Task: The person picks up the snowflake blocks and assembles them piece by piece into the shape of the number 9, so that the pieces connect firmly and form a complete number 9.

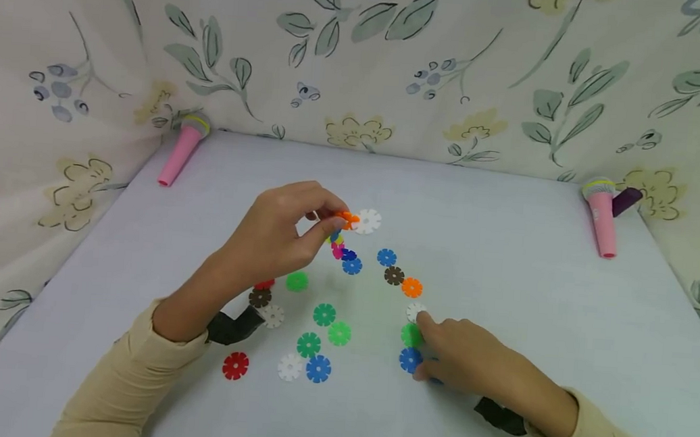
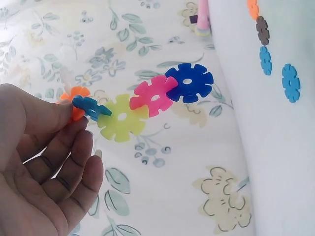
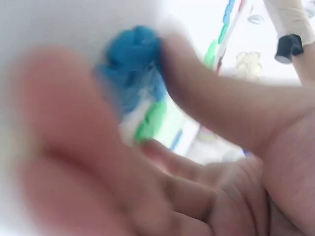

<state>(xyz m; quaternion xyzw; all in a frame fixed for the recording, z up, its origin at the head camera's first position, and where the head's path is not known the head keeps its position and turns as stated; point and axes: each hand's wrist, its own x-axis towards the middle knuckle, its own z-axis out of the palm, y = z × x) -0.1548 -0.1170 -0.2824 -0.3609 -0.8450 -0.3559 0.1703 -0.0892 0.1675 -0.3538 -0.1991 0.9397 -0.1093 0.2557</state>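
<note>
My left hand pinches the orange disc at one end of a linked chain. In the left wrist view a blue disc, a yellow-green disc, a pink disc and a dark blue disc run out from the fingertips of that hand. My right hand is low over the right-hand discs, index finger by a white disc, thumb by a blue disc. In the blurred right wrist view, blue pieces show between thumb and fingers; contact is unclear.
Loose notched discs lie mid-table, among them a red one, a green one and a brown one. A white disc shows beside the orange one. Pink microphones stand at back left and back right, before patterned cloth.
</note>
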